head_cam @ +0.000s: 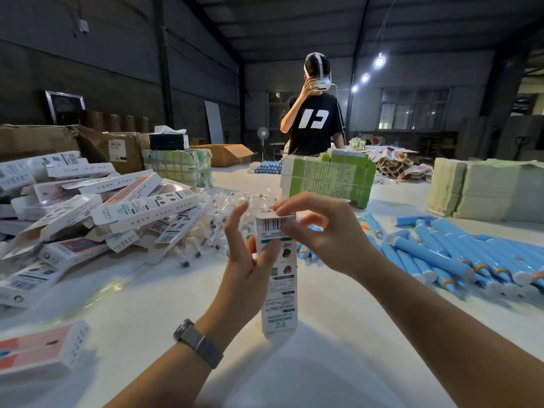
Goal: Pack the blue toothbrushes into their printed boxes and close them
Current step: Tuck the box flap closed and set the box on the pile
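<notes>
A tall white printed box [279, 295] stands on end on the white table [338, 334] in front of me. My left hand [247, 260] grips its upper part from the left, thumb on the front. My right hand [318, 234] pinches the top flap with the hang hole at the box's upper end. What is inside the box is hidden. Many blue toothbrushes [459, 257] lie loose on the table to the right. A heap of printed boxes [88, 207] lies at the left.
Clear plastic packets [212, 231] lie beside the box heap. A pink printed box [38, 351] lies near left. Green-white carton stacks [326, 175] and paper stacks [482, 189] stand behind. A person in a black shirt [315, 113] stands across the table.
</notes>
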### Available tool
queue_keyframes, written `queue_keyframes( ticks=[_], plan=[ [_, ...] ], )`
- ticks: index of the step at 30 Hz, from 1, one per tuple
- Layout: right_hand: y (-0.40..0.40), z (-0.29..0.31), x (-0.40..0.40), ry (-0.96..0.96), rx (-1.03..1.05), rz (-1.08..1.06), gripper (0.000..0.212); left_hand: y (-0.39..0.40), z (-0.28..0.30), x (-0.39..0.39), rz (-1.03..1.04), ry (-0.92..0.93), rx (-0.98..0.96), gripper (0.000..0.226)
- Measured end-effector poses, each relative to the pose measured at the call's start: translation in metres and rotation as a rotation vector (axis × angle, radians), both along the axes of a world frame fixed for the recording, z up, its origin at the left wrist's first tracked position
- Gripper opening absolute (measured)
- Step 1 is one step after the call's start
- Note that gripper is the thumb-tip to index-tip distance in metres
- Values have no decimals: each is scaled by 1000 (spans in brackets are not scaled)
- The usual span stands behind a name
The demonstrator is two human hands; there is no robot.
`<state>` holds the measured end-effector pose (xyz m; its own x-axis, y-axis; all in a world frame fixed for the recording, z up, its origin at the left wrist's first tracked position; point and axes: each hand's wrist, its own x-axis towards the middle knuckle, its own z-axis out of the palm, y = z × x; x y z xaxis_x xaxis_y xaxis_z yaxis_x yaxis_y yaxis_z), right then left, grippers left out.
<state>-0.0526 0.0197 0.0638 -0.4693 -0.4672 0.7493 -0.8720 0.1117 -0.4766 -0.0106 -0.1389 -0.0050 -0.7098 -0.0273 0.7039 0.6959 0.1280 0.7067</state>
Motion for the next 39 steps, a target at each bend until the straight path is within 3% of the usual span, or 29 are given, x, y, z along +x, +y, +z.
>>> queue_keyframes(
  ticks=[6, 10, 17, 24, 28, 39],
  plan=[
    [3, 5, 2, -83, -48, 60, 3, 4, 3, 5, -12, 12, -32, 42],
    [1, 6, 3, -63, 8, -1, 15, 4, 3, 7, -3, 6, -57, 34],
    [2, 7, 5, -72, -2, 12, 10, 6, 4, 7, -40, 7, -12, 32],
    [-3, 9, 11, -16, 17, 20, 9, 7, 11, 6, 16, 123, 64, 9],
    [-5, 9, 12, -8, 34, -22, 6, 8, 14, 9, 19, 94, 91, 14],
    [-7, 12, 12, 7, -5, -32, 5, 4, 8, 8, 82, 132, -59, 30]
  ],
)
